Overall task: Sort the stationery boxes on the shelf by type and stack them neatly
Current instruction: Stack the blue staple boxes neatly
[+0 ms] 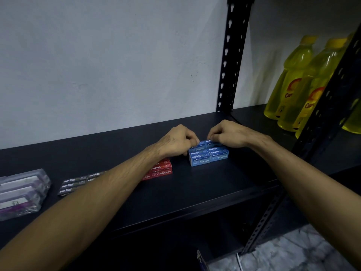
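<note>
A stack of blue staple boxes stands on the black shelf right of centre. My left hand curls its fingers over the stack's left end, and my right hand pinches the top blue boxes from the right. A stack of red staple boxes sits just left of the blue one, partly hidden by my left forearm. Further left lie dark green staple boxes, also partly covered by that arm. Clear boxes of paper clips are stacked at the far left.
A black perforated upright rises behind the blue stack at the shelf's back right. Yellow drink bottles stand on the neighbouring shelf to the right, behind another slanted post. The wall is close behind the shelf.
</note>
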Tool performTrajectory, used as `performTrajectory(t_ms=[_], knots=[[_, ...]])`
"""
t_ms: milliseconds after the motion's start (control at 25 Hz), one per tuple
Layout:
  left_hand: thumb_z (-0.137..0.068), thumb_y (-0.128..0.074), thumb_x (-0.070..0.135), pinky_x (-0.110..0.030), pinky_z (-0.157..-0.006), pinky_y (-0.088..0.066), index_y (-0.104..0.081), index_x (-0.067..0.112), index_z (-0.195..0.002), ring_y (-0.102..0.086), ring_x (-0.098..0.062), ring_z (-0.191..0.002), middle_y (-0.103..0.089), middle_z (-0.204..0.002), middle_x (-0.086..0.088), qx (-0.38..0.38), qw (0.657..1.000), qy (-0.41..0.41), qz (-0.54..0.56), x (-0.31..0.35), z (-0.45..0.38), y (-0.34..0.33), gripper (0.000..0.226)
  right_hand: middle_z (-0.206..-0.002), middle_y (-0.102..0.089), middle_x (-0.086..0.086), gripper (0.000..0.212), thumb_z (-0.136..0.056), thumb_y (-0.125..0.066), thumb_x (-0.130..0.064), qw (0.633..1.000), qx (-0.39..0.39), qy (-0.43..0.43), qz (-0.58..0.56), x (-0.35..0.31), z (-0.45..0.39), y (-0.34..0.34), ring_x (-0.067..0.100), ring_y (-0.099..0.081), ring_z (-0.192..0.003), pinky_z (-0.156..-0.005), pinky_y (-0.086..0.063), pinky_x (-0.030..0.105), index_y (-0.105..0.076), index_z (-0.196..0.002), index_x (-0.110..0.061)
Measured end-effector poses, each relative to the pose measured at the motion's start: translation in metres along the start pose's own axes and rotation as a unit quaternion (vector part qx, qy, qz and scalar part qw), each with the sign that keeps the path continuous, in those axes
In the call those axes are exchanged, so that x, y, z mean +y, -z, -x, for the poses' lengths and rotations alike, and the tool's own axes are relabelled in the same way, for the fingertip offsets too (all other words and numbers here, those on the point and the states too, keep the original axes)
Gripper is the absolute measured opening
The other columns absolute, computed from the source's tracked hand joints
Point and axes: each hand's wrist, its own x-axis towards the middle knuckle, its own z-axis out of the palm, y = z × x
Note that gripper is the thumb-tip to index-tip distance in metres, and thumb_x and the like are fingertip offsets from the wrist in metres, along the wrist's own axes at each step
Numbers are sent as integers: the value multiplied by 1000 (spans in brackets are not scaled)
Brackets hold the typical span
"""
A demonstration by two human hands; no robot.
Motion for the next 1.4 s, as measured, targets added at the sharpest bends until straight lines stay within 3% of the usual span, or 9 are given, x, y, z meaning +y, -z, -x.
performTrajectory(t_ms=[160, 440, 680, 840, 960, 1040, 1200, 1400], knots=[[-93, -61, 23, -22, -62, -51, -76, 27, -89, -63, -4, -53, -70, -66, 13, -5, 1000, 0, 11, 2, 5, -2, 17, -84, -71, -17, 23, -93, -55, -24, 1000, -17, -3, -4, -2, 9, 1, -1, -64, -83, -68, -43, 23, -73, -82, -34], [-93, -60, 21, -20, -60, -51, -76, 27, -86, -66, -6, -54, -75, -83, 10, -16, 1000, -9, 16, 4, 11, -4, 19, -79, -71, -21, 23, -92, -55, -25, 1000, -23, -5, 1, -3, 18, 0, -3, -64, -77, -67, -43, 23, -73, -82, -35], [-93, -58, 21, -26, -68, -56, -73, 30, -84, -68, -8, -56, -75, -89, 6, -27, 1000, -12, 2, 8, 13, -2, 20, -84, -71, -17, 23, -93, -53, -24, 1000, -28, 0, -2, -5, 23, -1, -1, -64, -81, -69, -43, 24, -72, -85, -33], [-93, -57, 44, -28, -73, -55, -72, 29, -100, -68, -7, -62, -73, -88, 8, -46, 999, -13, -13, 10, 17, 3, 23, -102, -66, -14, 17, -90, -56, -29, 997, -70, -4, -16, -10, 31, 3, 4, -60, -94, -79, -44, 29, -66, -102, -36], [-80, -65, 62, -24, -73, -52, -68, 32, -113, -67, -3, -74, -70, -93, 12, -83, 995, -10, -54, 12, 21, 6, 44, -108, -63, -8, 41, -79, -69, -30, 994, -113, -5, 14, -15, 39, 7, 11, -61, -97, -80, -47, 31, -59, -119, -32], [-74, -72, 60, -22, -71, -48, -65, 31, -117, -65, -3, -83, -68, -97, 13, -89, 991, -19, -95, 13, 22, 4, 52, -105, -63, -6, 48, -75, -75, -26, 993, -107, -2, 48, -17, 43, 5, 13, -61, -91, -77, -48, 31, -58, -119, -31], [-77, -75, 44, -28, -75, -53, -68, 23, -114, -64, -6, -83, -70, -100, 7, -68, 987, -48, -135, 15, 22, 0, 43, -100, -61, -5, 39, -78, -74, -19, 993, -79, 11, 84, -18, 42, -1, 11, -59, -85, -68, -44, 28, -60, -114, -30], [-77, -76, 41, -32, -80, -56, -69, 22, -112, -65, -8, -87, -70, -100, 7, -63, 988, -47, -136, 14, 27, 2, 41, -98, -60, -8, 38, -79, -74, -21, 992, -80, 23, 91, -21, 40, -4, 10, -59, -84, -67, -44, 28, -61, -114, -30]])
